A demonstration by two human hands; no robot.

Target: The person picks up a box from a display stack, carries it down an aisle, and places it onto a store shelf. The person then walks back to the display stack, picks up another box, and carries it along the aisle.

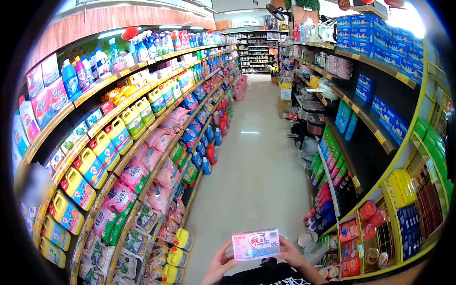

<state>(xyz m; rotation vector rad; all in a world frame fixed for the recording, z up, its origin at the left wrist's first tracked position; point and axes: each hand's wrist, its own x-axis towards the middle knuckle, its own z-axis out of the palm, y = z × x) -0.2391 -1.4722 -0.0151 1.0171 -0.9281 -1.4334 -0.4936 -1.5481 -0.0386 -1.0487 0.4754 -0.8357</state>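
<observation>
A pink and white pack [256, 245] with printed lettering is held up level in front of the body, near the bottom of the head view. My left hand [220, 262] grips its left end, thumb at the lower front corner. Around the right end are the fingers of my right hand [291, 254]. Both hands are closed on the pack, and its back and underside are hidden. Below it a dark garment with a white print shows.
Long shelves of detergent jugs [79, 188], bottles and pink bags [122, 196] line the left. On the right stand shelves with blue boxes [390, 116] and a yellow-framed rack [385, 192]. Between them the tiled aisle [247, 156] runs back to far shelves [259, 52].
</observation>
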